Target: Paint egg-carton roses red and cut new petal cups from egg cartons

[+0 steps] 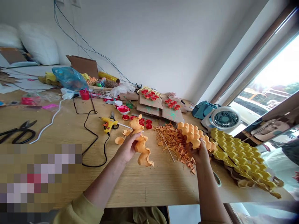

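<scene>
My left hand [129,145] is closed round a wavy, torn strip of orange egg carton [143,149], held upright above the table. On the right, my right hand [199,152] grips a larger piece of orange egg carton [195,133] from below, its bumps facing up. The two pieces are apart. Under and beside the larger piece lies a heap of orange carton scraps [171,141] with a thin stick [167,146] across it. Left of the strip sit small cut carton cups [119,141]. Several red-painted carton flowers [149,124] rest just behind the strip.
A yellow glue gun [108,123] with a black cord lies left of centre, near a bowl of red paint [123,109]. Black scissors [20,132] lie far left. Yellow egg trays [240,155] and a fan [225,118] stand right. Cardboard sheets [149,109] bear red flowers.
</scene>
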`<state>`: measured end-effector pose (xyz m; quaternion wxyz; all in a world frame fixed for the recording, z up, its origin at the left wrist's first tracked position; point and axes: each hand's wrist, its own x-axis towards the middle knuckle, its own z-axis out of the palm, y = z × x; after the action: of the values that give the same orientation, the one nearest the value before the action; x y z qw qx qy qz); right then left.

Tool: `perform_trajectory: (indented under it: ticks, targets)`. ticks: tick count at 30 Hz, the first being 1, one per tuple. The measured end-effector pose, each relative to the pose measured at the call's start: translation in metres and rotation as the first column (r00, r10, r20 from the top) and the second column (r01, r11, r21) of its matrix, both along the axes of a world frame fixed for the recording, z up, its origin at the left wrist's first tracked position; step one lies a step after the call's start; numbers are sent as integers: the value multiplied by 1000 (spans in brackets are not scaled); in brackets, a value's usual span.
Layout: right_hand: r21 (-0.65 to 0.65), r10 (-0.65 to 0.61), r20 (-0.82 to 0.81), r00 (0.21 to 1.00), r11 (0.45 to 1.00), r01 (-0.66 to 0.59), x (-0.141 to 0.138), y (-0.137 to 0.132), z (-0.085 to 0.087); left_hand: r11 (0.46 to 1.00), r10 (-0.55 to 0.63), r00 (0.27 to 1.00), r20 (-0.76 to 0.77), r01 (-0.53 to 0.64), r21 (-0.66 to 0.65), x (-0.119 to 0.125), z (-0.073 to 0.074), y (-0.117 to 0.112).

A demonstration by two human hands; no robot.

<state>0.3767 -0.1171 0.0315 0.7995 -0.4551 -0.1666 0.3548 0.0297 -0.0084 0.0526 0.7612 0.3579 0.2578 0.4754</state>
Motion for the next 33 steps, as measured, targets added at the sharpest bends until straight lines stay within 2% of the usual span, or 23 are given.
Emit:
perform_trajectory:
  ticks: [3,6,10,13,17,20,22,24,26,28,30,33]
  targets:
    - [-105,-1,-59,998,995,-5,-1,5,-1,997,10,998,54,-6,-72,2,0,-2]
    - [-201,64,-65,996,977,-76,-8,-1,0,990,12,993,116,4,-138,3,1,-3]
    - [-377,169,-14,985,912,-162,-11,-19,-2,981,-12,988,152,42,-191,2,3,-2]
    - [-500,194,76,978,856,-131,-4,-37,-2,975,-26,987,157,59,-213,3,3,0]
    - [-576,219,211,953,815,-60,-6,-58,2,987,-18,988,152,42,-153,6,2,0]
    - [-531,269,327,906,845,-60,-39,-55,9,996,6,991,136,7,-94,9,0,-1]
    - [-412,347,554,757,904,-113,-76,-40,14,998,22,992,123,-15,-58,11,-1,-2]
    - [-316,397,619,678,916,-248,-115,-17,18,999,47,992,114,-43,-30,12,-3,-2]
    - [-257,474,608,638,877,-406,-148,10,18,997,81,992,95,-80,-10,12,-5,-1]
    - [-206,507,603,616,845,-494,-169,33,15,993,114,993,44,-115,32,12,-8,0]
    - [-169,532,590,607,817,-552,-179,50,9,987,123,992,-30,-119,104,12,-12,-1]
    - [-127,605,500,620,760,-638,-185,58,-3,983,67,989,-129,-43,179,14,-18,-4]
